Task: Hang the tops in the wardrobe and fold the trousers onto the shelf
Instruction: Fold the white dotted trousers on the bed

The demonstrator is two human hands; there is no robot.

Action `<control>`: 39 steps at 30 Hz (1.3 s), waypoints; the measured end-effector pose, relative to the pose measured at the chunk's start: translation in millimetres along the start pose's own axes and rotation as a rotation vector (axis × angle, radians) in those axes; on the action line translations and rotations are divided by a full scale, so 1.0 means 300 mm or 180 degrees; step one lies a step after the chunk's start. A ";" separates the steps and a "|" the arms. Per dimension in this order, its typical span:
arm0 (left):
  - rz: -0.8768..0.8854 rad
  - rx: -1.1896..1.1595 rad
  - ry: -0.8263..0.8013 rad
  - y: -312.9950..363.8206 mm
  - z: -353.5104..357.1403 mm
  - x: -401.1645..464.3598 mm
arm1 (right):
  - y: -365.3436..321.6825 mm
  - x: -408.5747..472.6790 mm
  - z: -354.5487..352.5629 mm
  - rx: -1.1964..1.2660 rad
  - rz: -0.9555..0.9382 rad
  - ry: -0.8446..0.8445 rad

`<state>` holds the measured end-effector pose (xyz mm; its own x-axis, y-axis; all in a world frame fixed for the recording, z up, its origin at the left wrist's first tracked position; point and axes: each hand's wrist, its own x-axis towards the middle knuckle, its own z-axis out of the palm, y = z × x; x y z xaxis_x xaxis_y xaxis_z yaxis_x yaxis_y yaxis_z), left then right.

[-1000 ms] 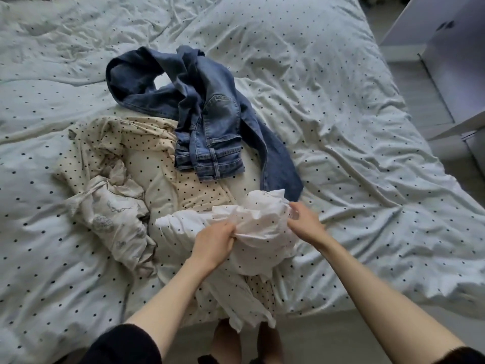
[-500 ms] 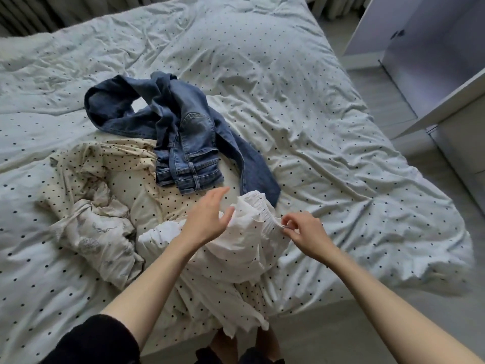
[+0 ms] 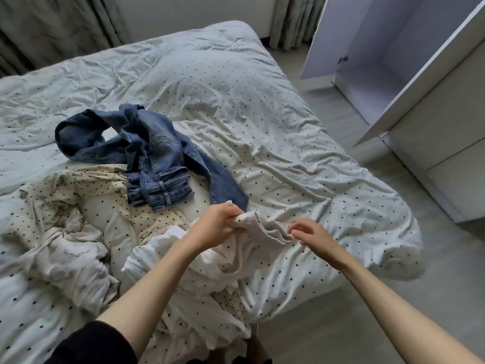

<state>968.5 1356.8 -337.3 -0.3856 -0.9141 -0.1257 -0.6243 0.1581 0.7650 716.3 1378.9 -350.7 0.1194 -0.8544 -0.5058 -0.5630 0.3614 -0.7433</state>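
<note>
A white top (image 3: 210, 261) lies bunched on the near edge of the bed. My left hand (image 3: 215, 224) grips its gathered edge. My right hand (image 3: 309, 232) pinches the same edge a little to the right, so the hem stretches between both hands. Blue jeans (image 3: 157, 164) lie crumpled further back on the bed. A cream dotted garment (image 3: 99, 203) spreads under the jeans, and a pale printed garment (image 3: 68, 261) lies crumpled at the left.
The bed (image 3: 288, 143) carries a dotted duvet. An open white wardrobe (image 3: 372, 64) stands at the right, its door (image 3: 420, 74) swung out over the grey floor (image 3: 393, 298). Curtains (image 3: 52, 30) hang behind the bed.
My left hand let go, then took hold of the top's gathered edge again. The view has tilted up, showing the wardrobe and curtains.
</note>
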 end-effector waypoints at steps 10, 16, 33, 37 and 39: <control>0.0264 0.0013 0.0344 0.069 0.022 -0.079 | -0.139 -0.042 0.005 0.0147 -0.0253 -0.1244; 0.0114 0.0126 0.0534 0.154 -0.045 -0.017 | -0.195 -0.081 -0.051 -0.0144 -0.0341 -0.0432; 0.0873 0.0720 0.1418 1.220 -0.122 0.637 | -0.400 -0.572 -1.292 0.3114 0.0099 0.2897; 0.1040 0.0252 0.1322 1.541 0.059 0.783 | -0.282 -0.709 -1.602 0.3383 -0.0305 0.3344; 0.1117 -0.0002 0.1113 1.683 0.166 0.850 | -0.202 -0.786 -1.738 0.3471 -0.0461 0.3584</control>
<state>521.0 1222.2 -14.5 -0.3215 -0.8762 0.3589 -0.4972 0.4788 0.7235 295.9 1363.6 42.0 -0.8084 -0.5530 -0.2017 0.2957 -0.0851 -0.9515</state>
